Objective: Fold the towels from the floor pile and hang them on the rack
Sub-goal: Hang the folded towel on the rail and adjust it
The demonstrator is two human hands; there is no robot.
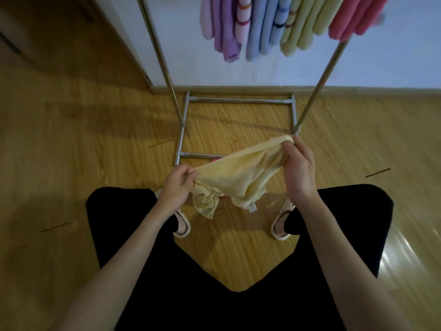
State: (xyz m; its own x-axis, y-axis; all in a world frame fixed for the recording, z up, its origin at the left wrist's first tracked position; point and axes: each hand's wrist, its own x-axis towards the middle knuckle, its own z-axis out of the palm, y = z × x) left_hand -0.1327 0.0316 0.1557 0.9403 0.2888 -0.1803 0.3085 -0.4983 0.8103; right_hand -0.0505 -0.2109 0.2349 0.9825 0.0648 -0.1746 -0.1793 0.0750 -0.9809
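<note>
A pale yellow towel hangs crumpled between my hands above the wooden floor. My left hand pinches its left edge. My right hand grips the bunched right end, held higher. The towel's lower part sags in folds, with a white label at the bottom. A sliver of a pink towel shows behind it on the floor. The metal rack stands just ahead, with several folded towels in pink, purple, blue, green and coral hanging from its top.
The rack's two slanted poles rise left and right of its floor frame. A white wall and baseboard lie behind. My legs in black trousers and white sandals stand on the wooden floor below the towel.
</note>
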